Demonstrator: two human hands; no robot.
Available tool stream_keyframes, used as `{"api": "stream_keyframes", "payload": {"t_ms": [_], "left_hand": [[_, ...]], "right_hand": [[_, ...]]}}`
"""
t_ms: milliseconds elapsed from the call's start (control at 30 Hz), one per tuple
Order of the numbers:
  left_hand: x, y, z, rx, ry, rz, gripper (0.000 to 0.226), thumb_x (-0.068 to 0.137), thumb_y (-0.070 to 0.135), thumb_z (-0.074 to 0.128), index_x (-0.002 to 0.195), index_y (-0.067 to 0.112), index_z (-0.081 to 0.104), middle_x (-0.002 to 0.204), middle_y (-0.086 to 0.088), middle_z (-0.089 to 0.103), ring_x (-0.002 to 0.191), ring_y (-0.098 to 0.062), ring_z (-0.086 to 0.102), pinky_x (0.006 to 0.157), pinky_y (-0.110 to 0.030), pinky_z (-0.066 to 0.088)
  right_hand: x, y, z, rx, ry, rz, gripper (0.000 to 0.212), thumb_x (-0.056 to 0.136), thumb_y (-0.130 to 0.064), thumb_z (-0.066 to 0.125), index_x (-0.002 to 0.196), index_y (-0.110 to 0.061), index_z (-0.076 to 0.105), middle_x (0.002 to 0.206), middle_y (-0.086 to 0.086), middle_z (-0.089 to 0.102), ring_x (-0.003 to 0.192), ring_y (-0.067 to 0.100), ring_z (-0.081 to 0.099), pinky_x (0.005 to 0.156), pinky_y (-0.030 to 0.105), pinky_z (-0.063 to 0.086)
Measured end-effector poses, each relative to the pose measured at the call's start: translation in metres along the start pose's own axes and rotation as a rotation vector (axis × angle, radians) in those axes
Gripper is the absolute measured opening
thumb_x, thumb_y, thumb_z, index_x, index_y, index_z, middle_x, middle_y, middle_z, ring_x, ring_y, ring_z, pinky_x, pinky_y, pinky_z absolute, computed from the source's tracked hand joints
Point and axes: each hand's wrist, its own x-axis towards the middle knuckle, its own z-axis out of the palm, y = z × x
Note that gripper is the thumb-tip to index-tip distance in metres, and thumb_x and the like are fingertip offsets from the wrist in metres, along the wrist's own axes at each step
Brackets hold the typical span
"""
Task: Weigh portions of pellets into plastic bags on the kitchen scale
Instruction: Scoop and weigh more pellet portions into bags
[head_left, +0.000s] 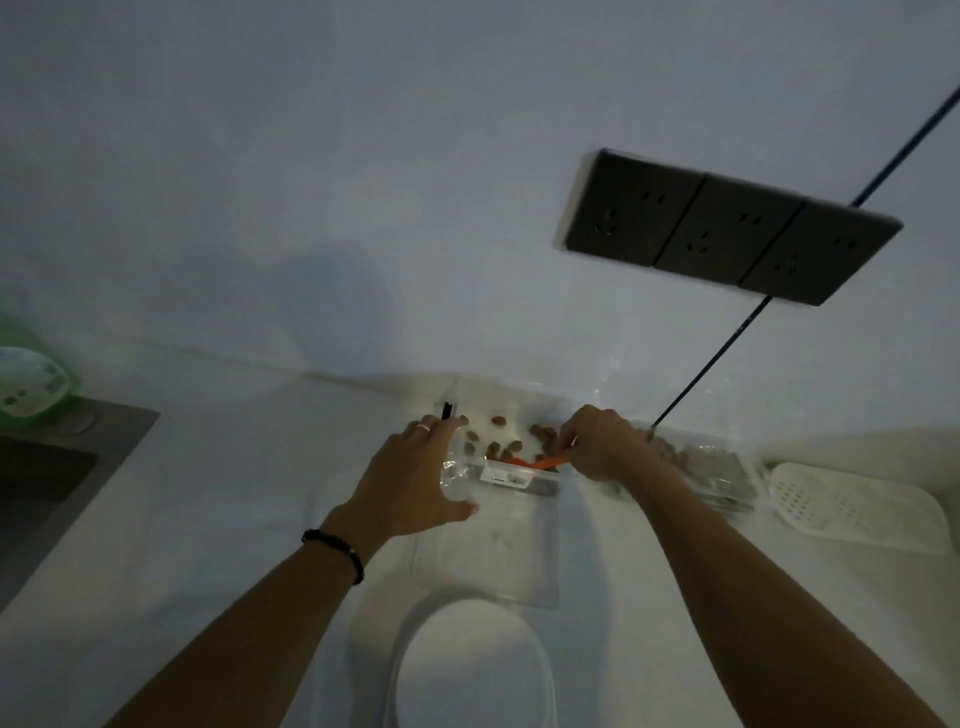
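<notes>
A clear plastic box (498, 402) with several brown pellets (496, 442) on its floor stands against the wall. My left hand (410, 475) lies on the box's left side with fingers spread and the thumb along its front. My right hand (602, 447) pinches the handle of an orange scoop (543, 461) that dips into the box. An empty clear plastic bag (488, 561) lies flat in front of the box. The white oval kitchen scale (470, 670) sits at the near edge. A bag filled with pellets (711, 467) lies to the right, partly behind my right forearm.
A dark sink (36, 478) is set into the counter at left, with a green and white container (28, 382) behind it. A white perforated tray (857, 506) lies at right. A dark triple socket (727, 228) and a thin cable (727, 343) are on the wall.
</notes>
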Motion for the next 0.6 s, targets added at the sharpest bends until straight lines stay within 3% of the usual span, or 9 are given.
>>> {"api": "stream_keyframes", "payload": {"t_ms": [267, 367, 467, 600], "left_hand": [[0.001, -0.001, -0.002, -0.024, -0.016, 0.005, 0.096, 0.067, 0.055, 0.078, 0.144, 0.021, 0.031, 0.135, 0.001, 0.044, 0.117, -0.018, 0.046, 0.095, -0.029, 0.037], [0.003, -0.001, -0.002, -0.004, -0.032, -0.009, 0.096, 0.067, 0.056, 0.077, 0.144, 0.022, 0.03, 0.135, 0.003, 0.043, 0.115, -0.017, 0.046, 0.094, -0.028, 0.037], [0.005, -0.001, -0.002, -0.017, -0.032, -0.044, 0.094, 0.066, 0.057, 0.077, 0.141, 0.023, 0.033, 0.131, 0.004, 0.045, 0.111, -0.015, 0.048, 0.091, -0.027, 0.041], [0.007, 0.002, -0.006, -0.079, 0.044, -0.101, 0.084, 0.065, 0.054, 0.079, 0.133, 0.023, 0.04, 0.125, 0.004, 0.047, 0.11, -0.015, 0.048, 0.086, -0.026, 0.04]], "right_hand": [[0.018, -0.027, 0.019, 0.308, -0.023, -0.057, 0.027, 0.085, -0.003, 0.055, 0.098, -0.012, 0.076, 0.102, 0.005, 0.073, 0.09, 0.016, 0.064, 0.073, 0.018, 0.043], [0.02, -0.025, 0.019, 0.4, -0.033, -0.043, 0.025, 0.083, 0.0, 0.057, 0.095, -0.009, 0.077, 0.09, 0.005, 0.074, 0.077, 0.012, 0.063, 0.071, 0.02, 0.046], [0.017, -0.019, 0.015, 0.51, -0.043, -0.014, 0.022, 0.083, 0.003, 0.058, 0.092, -0.004, 0.076, 0.066, -0.003, 0.065, 0.059, 0.006, 0.054, 0.059, 0.017, 0.043], [0.008, -0.009, 0.012, 0.688, -0.031, 0.041, 0.02, 0.083, 0.007, 0.057, 0.088, -0.001, 0.075, 0.064, 0.005, 0.063, 0.056, 0.012, 0.055, 0.053, 0.016, 0.044]]}}
